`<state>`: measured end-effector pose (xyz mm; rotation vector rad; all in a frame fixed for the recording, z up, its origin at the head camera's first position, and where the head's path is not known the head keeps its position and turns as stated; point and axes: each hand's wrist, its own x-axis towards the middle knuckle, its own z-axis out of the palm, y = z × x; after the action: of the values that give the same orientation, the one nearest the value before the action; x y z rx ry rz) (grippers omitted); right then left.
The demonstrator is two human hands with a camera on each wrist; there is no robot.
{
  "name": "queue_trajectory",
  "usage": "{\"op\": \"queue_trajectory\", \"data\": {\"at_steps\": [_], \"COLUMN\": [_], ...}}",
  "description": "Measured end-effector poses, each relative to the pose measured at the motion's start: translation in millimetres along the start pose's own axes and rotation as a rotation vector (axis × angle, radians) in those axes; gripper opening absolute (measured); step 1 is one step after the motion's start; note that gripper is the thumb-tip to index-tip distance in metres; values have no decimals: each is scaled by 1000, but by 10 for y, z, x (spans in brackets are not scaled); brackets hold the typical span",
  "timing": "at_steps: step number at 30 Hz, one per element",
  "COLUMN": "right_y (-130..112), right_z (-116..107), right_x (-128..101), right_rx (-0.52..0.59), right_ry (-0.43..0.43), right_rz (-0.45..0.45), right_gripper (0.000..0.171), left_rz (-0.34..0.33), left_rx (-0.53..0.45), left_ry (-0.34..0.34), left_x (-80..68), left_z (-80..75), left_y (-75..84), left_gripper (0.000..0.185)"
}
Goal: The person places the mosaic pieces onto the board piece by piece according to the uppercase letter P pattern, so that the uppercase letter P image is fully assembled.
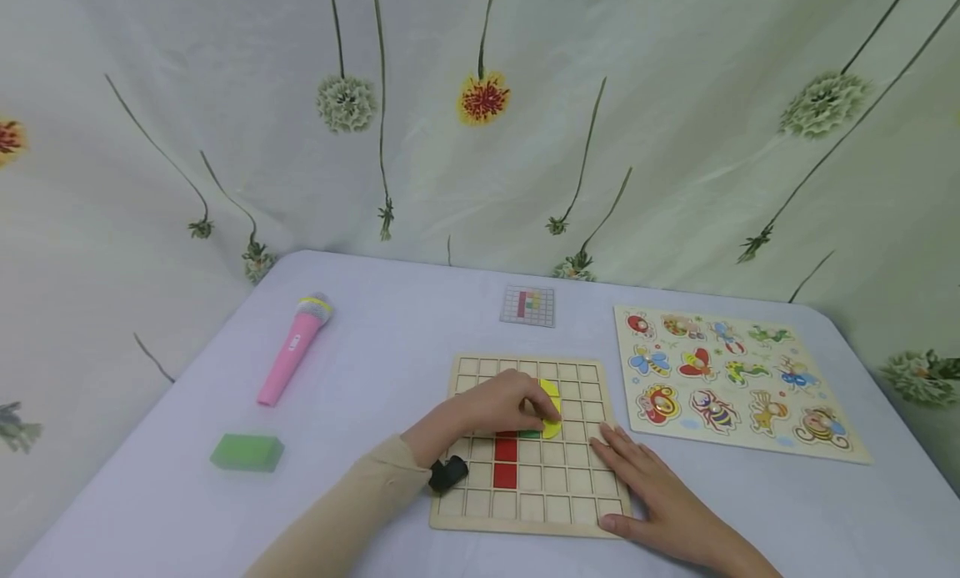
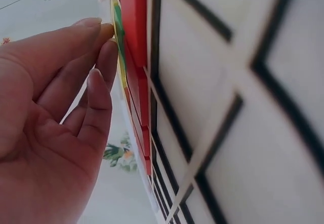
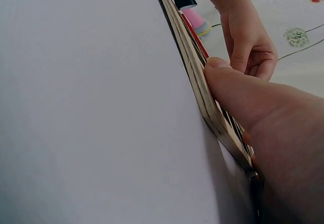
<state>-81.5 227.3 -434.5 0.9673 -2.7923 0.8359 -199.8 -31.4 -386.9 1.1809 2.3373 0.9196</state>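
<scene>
**Now: both our hands on the grid board**

Our left hand (image 1: 504,403) lies over the middle of the wooden grid board (image 1: 528,444), fingers curled down onto a yellow piece (image 1: 552,408) that sits in the squares of the board's upper half. From the left wrist view, the fingertips (image 2: 101,31) press against the edge of the yellow piece (image 2: 117,41), with a thin green piece (image 1: 529,434) just beside it and a red piece (image 1: 506,461) running below, filling squares in one column. We cannot tell whether the fingers pinch the yellow piece or merely push on it.

Our right hand (image 1: 652,495) rests flat on the board's near right corner, fingers straight and slightly spread; the right wrist view shows the thumb (image 3: 228,77) lying against the board's edge (image 3: 202,87).

The board lies on a pale table (image 1: 375,378). Beyond it lies a small pattern card (image 1: 528,305); to its right, nearly touching, an insect puzzle board (image 1: 731,378). Well apart to the left are a pink toy microphone (image 1: 294,349) and a green block (image 1: 247,452).
</scene>
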Motion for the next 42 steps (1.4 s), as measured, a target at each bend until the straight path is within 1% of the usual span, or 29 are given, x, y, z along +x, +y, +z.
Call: {"op": "queue_trajectory", "data": {"at_steps": [10, 13, 16, 19, 22, 27, 30, 33, 36, 38, 42], "right_y": [-18, -18, -14, -13, -12, -12, -11, -10, -6, -4, 1], "right_z": [-5, -3, 0, 5, 8, 3, 3, 8, 13, 14, 14], "right_x": [6, 0, -7, -9, -8, -3, 3, 3, -2, -3, -2], "right_rx": [12, 11, 7, 5, 8, 12, 11, 16, 12, 9, 3], "right_ry": [-16, -11, -4, -5, -10, -12, -11, -13, -14, -14, -9], "right_rz": [34, 25, 17, 15, 19, 24, 18, 17, 24, 29, 27], "right_gripper": [78, 78, 78, 78, 78, 79, 78, 78, 79, 79, 80], "left_rz": [-1, 35, 80, 97, 90, 66, 55, 30, 5, 10, -14], "left_rx": [-34, -4, 37, 35, 22, 31, 22, -41, -134, -183, -271], "left_ry": [47, 21, -22, -58, -85, -87, -64, -23, 39, 87, 178], "left_x": [-74, -65, -41, -29, -31, -40, -59, -110, -189, -254, -431], "left_z": [-19, -5, 22, 42, 48, 49, 41, -3, -100, -180, -327], "left_y": [-30, -30, -33, -27, -8, 17, -11, -68, -126, -168, -263], "left_gripper": [17, 19, 21, 22, 23, 24, 23, 23, 25, 26, 28]}}
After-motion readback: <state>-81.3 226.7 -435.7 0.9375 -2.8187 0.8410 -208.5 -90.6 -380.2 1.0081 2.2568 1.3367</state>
